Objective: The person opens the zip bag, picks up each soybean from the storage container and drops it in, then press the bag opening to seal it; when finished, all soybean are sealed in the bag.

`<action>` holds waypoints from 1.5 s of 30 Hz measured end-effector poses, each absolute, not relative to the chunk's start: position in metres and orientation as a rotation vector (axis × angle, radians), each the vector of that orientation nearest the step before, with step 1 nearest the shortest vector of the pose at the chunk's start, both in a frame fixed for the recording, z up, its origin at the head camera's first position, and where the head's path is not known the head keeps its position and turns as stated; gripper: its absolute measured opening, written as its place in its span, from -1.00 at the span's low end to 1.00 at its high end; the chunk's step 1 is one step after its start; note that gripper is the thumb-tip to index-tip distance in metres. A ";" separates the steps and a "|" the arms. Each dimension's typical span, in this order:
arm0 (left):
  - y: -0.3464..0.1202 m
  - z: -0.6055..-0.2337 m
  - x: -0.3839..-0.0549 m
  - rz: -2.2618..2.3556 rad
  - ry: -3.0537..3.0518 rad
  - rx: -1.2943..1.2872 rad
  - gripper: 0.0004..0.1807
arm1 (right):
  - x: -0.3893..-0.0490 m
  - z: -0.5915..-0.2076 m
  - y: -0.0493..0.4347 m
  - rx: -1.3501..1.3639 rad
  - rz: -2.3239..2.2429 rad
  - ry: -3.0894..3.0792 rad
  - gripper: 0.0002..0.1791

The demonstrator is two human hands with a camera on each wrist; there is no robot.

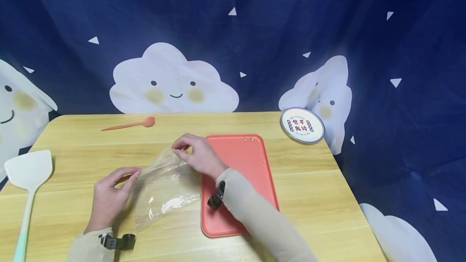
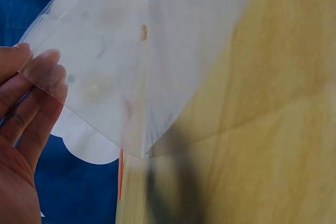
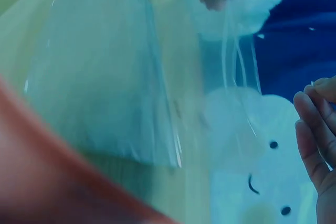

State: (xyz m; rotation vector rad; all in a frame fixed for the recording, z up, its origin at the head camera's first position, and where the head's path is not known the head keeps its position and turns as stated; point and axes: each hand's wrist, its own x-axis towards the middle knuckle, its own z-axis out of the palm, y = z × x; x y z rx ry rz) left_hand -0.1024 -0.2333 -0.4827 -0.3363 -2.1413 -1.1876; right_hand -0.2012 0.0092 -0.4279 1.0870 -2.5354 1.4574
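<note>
A clear plastic bag (image 1: 165,191) is held up off the wooden table (image 1: 313,181) by both hands. My left hand (image 1: 129,175) pinches its left corner, with the fingers (image 2: 37,93) showing through the film. My right hand (image 1: 179,147) pinches the bag's upper edge over the left rim of a red tray (image 1: 244,181). In the left wrist view the bag (image 2: 121,72) has a small pale bead inside. The right wrist view shows the bag (image 3: 105,77) stretched out, blurred, with the right hand's fingers (image 3: 315,129) at the frame's right edge.
Several small beads (image 1: 250,138) lie at the tray's far edge. A round printed tin lid (image 1: 302,125) sits at the back right, a pink spoon (image 1: 131,124) at the back left, and a white spatula (image 1: 27,181) at the left edge. A cloud-print blue cloth hangs behind.
</note>
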 end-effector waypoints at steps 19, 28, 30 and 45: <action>-0.235 -0.484 -0.101 -1.165 -2.188 -0.330 -0.72 | -0.199 -0.441 -0.012 1.134 1.235 -2.739 -0.85; -0.236 -0.486 -0.102 -1.151 -2.152 -0.341 -0.67 | -0.206 -0.422 0.034 1.058 1.225 -2.793 -0.80; -0.236 -0.486 -0.102 -1.147 -2.149 -0.350 -0.65 | -0.209 -0.419 0.049 1.034 1.224 -2.797 -0.82; -0.235 -0.486 -0.101 -1.182 -2.194 -0.321 -0.69 | -0.206 -0.427 0.166 0.866 1.001 -2.855 -0.87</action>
